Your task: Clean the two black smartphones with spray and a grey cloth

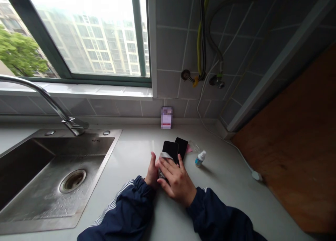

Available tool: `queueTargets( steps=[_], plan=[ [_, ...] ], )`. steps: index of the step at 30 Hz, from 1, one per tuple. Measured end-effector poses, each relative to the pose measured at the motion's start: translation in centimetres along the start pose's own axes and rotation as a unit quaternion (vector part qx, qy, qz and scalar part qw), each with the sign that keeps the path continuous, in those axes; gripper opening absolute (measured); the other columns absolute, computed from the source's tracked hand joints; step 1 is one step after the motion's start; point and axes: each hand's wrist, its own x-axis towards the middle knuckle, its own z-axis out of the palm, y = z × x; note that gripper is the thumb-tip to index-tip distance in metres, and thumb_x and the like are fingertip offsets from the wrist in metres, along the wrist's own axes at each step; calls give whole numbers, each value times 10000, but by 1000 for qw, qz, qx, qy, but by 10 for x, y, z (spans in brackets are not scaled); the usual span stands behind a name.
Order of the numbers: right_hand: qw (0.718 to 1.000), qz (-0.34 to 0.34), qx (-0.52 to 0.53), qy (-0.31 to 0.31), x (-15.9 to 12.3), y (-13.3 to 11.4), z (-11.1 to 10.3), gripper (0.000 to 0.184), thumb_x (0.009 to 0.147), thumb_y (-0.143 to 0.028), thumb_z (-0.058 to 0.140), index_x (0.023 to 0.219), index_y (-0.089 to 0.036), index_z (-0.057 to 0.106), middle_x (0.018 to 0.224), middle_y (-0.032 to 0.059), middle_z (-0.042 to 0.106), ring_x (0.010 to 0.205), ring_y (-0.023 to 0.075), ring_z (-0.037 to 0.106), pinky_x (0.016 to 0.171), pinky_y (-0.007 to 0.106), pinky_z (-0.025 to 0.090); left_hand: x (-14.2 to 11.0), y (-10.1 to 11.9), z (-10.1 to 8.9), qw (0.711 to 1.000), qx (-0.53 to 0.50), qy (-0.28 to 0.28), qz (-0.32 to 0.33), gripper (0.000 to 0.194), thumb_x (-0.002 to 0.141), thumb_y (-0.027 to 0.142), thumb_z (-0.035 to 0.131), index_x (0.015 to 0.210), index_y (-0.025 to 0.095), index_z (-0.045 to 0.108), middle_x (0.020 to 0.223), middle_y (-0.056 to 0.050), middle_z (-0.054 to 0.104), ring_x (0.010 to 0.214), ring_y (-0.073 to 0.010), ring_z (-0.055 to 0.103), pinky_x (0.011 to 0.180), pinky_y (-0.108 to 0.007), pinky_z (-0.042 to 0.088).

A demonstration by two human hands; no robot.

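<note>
A black smartphone (170, 148) is held over the counter, its lower part covered by a light grey cloth (166, 155). My left hand (152, 171) grips the phone at its lower left, thumb raised and the other fingers mostly hidden. Across the screen lies my right hand (177, 179), pressing the cloth against it with fingers laid along the cloth. Just behind and to the right is a second black phone (182, 146), flat on the counter. Beside that stands a small white spray bottle (200, 158) with a blue label.
A steel sink (86, 213) with a curved faucet (49, 101) is on the left. Against the back wall leans a phone with a lit, blurred screen (166, 118). Clear wrapping and a pink piece (189, 149) lie near the bottle. A white cable (231, 143) runs along the right.
</note>
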Motion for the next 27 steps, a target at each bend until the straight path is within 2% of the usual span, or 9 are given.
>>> queueTargets(
  steps=[3,6,9,14,19,24,27],
  plan=[
    [999,-42,16,-18,-5,-11,-3,509,1014,-371,498,1472,-149,466,1538,90,458,1452,234,379,1249,531,-53,-1,8,-1,1000,-18,2,5,862,880,765,398,1349,65,581,1085,-202,730,992,-328,714,951,-440,520],
    [997,-65,24,-13,-8,-10,-4,472,1008,-359,510,1425,-140,518,1481,104,530,1413,235,440,1246,534,-68,-3,13,1,1000,-26,9,6,912,871,803,330,1324,58,593,1053,-214,734,944,-339,722,897,-462,539],
    [998,-62,31,-3,-9,-1,-4,406,1014,-326,498,1384,-171,557,1438,90,579,1376,218,489,1244,532,-70,-3,14,3,1000,-17,23,11,940,868,818,286,1303,47,602,1055,-224,731,949,-348,717,897,-474,537],
    [999,-28,34,9,-11,11,-4,380,1022,-296,474,1378,-195,561,1444,82,573,1392,202,471,1244,543,-24,-2,13,5,998,4,45,38,898,893,786,290,1251,34,628,1072,-222,723,992,-346,705,941,-465,521],
    [1000,2,27,-14,-13,9,0,469,1014,-347,480,1456,-191,486,1531,101,465,1445,238,396,1236,585,57,-1,12,9,999,4,43,17,868,896,776,316,1303,60,592,1109,-208,712,1032,-347,694,978,-471,502],
    [998,11,6,-58,-16,5,9,700,985,-456,528,1562,-131,301,1623,152,250,1508,305,255,1208,643,125,-2,9,12,1000,16,22,7,768,912,734,377,1389,148,518,1190,-173,694,1055,-336,690,992,-492,491],
    [998,6,0,-68,-17,2,11,807,969,-516,541,1587,-115,211,1636,164,188,1523,331,193,1190,681,119,-3,6,12,999,31,19,17,761,903,746,379,1350,153,543,1186,-169,697,1055,-330,690,1003,-495,483]
  ],
)
